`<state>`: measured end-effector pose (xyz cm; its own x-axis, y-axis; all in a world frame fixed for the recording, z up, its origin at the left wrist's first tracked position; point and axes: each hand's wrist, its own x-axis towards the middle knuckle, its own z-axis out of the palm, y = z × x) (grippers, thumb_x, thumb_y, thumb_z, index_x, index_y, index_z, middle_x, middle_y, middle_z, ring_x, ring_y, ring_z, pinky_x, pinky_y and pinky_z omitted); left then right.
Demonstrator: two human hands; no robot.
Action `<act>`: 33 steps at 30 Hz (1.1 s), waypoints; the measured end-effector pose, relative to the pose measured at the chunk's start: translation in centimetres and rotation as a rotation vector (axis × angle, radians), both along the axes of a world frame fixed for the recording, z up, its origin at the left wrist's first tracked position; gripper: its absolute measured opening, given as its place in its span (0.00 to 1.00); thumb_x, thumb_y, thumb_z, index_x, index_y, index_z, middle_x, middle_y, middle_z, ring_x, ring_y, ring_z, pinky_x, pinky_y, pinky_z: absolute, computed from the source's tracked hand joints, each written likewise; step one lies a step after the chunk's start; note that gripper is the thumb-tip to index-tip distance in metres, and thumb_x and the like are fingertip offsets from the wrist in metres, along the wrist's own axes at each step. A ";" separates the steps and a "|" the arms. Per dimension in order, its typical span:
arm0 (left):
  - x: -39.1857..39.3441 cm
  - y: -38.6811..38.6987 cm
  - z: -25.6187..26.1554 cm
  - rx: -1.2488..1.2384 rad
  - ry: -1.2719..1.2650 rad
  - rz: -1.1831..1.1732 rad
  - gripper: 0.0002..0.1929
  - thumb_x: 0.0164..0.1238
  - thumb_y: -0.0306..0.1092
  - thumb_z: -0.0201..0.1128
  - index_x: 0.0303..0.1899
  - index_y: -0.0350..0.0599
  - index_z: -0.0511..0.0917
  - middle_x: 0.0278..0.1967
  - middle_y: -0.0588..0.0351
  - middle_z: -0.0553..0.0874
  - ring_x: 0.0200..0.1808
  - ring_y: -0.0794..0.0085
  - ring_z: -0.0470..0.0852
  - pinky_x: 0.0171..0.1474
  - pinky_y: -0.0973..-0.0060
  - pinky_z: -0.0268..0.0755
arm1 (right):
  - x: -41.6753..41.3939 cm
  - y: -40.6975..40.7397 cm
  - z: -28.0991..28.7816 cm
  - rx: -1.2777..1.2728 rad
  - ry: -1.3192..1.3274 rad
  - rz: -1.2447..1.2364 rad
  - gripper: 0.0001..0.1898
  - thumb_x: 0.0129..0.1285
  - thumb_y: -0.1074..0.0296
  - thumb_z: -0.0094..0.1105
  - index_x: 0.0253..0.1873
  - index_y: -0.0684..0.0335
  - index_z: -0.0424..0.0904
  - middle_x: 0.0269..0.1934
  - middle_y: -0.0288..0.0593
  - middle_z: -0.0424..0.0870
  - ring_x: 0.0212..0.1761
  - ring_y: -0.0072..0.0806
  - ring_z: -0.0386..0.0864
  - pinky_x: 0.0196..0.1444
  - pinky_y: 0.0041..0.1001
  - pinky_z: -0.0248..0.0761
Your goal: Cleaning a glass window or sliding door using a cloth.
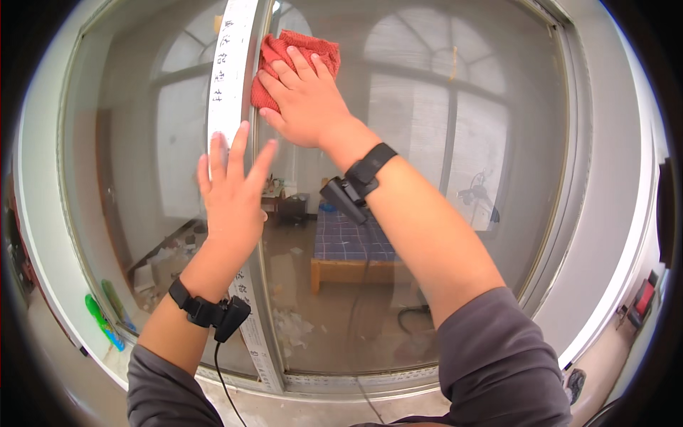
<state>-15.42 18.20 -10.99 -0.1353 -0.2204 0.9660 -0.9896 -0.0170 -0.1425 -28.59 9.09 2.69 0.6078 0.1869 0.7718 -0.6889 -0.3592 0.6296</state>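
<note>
A folded red cloth [332,49] lies flat against the right glass pane [405,139] of a sliding window, up by the middle frame bar. My right hand [307,101] presses on the cloth with the fingers spread. Lower and to the left, my left hand [232,197] holds nothing. Its fingers are apart and slightly blurred, in front of the white-filmed window stile [232,69], which bears printed writing. Whether the left fingertips touch the stile I cannot tell. Each wrist carries a black strap with a small black device, and a cable hangs from the left device [233,318].
A green and blue bottle or packet [104,323] stands on the sill at the lower left. The left glass pane [139,176] lies beside the stile. Through the glass show a wooden bed [349,240] and scattered litter. The white window surround [587,176] borders the right side.
</note>
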 end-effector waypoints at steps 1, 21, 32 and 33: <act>-0.3 -0.1 -0.9 0.006 0.011 0.000 0.58 0.26 0.26 0.85 0.71 0.63 0.68 0.78 0.45 0.55 0.77 0.39 0.55 0.74 0.45 0.53 | -0.2 -0.2 -0.1 0.006 0.011 0.000 0.31 0.73 0.44 0.48 0.75 0.53 0.66 0.77 0.47 0.62 0.81 0.51 0.52 0.79 0.54 0.45; -1.0 -1.3 -17.0 -0.173 0.451 -0.097 0.52 0.48 0.33 0.77 0.76 0.35 0.56 0.75 0.34 0.59 0.74 0.36 0.60 0.74 0.47 0.53 | -9.0 2.0 -7.0 0.091 0.168 0.069 0.27 0.68 0.50 0.58 0.70 0.51 0.73 0.73 0.41 0.67 0.79 0.45 0.57 0.78 0.50 0.50; -1.1 -1.5 -17.1 -0.216 0.404 -0.039 0.48 0.55 0.37 0.74 0.75 0.33 0.56 0.74 0.34 0.62 0.73 0.38 0.61 0.74 0.49 0.54 | -32.1 0.8 -3.2 -0.056 -0.257 -0.214 0.28 0.72 0.49 0.52 0.74 0.49 0.69 0.76 0.48 0.64 0.80 0.51 0.56 0.78 0.49 0.48; -1.1 -1.6 -17.2 -0.209 0.401 -0.038 0.48 0.55 0.37 0.74 0.75 0.33 0.56 0.74 0.34 0.62 0.73 0.38 0.61 0.74 0.49 0.54 | -35.2 0.3 -3.2 -0.061 -0.328 -0.233 0.28 0.74 0.49 0.50 0.74 0.50 0.68 0.77 0.49 0.62 0.80 0.52 0.54 0.78 0.48 0.47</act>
